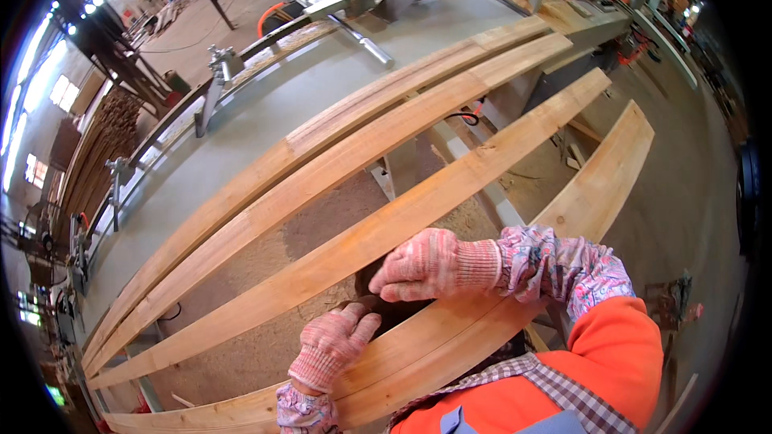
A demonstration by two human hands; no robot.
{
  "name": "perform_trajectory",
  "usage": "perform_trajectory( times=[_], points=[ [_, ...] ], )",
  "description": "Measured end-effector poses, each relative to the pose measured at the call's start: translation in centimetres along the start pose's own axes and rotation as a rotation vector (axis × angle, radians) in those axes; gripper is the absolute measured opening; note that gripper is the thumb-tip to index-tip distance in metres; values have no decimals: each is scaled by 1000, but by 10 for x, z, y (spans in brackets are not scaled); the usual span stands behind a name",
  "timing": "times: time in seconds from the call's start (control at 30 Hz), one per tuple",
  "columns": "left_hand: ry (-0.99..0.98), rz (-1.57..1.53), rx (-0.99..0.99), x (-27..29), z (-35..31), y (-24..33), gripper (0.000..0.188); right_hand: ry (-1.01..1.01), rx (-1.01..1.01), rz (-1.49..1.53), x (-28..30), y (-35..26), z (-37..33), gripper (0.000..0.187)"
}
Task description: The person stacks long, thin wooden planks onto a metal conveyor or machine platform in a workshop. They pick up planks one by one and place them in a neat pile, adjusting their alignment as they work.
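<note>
Boards this long call, in my judgement, for slow, level handling; a wider spread between the hands would check twisting better, and fingers are best kept out of the gap between neighbouring edges, where a shifting board could pinch; even pressure along the edge should spare the wood from dents. The nearest board lies slantwise just in front of the person's body, beneath the right forearm; the left hand, gloved, has its fingers curled at that board's far edge; the right hand, also gloved, is bent inward beside the near edge of the middle board; whether either is gripping wood I cannot tell, as the fingertips are partly hidden over a dark gap. The nearest board is pale yellow-brown, with a fine line running lengthwise; its bend may be partly the lens; the middle board is warmer in tone, with a knot; beyond it, two more boards lie along the grey table.
</note>
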State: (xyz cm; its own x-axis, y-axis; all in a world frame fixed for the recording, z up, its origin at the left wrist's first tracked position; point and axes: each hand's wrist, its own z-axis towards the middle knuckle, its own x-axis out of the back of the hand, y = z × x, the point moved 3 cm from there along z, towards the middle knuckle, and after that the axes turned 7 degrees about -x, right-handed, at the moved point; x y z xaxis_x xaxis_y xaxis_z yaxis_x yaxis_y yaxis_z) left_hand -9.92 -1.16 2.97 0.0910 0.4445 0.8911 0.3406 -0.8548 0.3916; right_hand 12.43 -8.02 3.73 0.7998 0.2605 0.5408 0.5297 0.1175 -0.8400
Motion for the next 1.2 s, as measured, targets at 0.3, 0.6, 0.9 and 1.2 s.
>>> perform_trajectory(
  times=[0.3, 0.6, 0.9, 1.2],
  points=[
    [276, 43, -268, 29, -17, 66, 90, -495, -176, -60, -11, 0, 3, 65],
    [365, 655, -220, -30, -80, 106, 61, -632, -246, -127, -14, -2, -7, 70],
    [380, 330, -295, -27, -94, 94, 64, -515, -174, -309, -15, -15, -7, 62],
    [560, 600, -60, 20, -92, 111, 77, -348, -122, -440, -8, -65, -43, 61]
  ],
)
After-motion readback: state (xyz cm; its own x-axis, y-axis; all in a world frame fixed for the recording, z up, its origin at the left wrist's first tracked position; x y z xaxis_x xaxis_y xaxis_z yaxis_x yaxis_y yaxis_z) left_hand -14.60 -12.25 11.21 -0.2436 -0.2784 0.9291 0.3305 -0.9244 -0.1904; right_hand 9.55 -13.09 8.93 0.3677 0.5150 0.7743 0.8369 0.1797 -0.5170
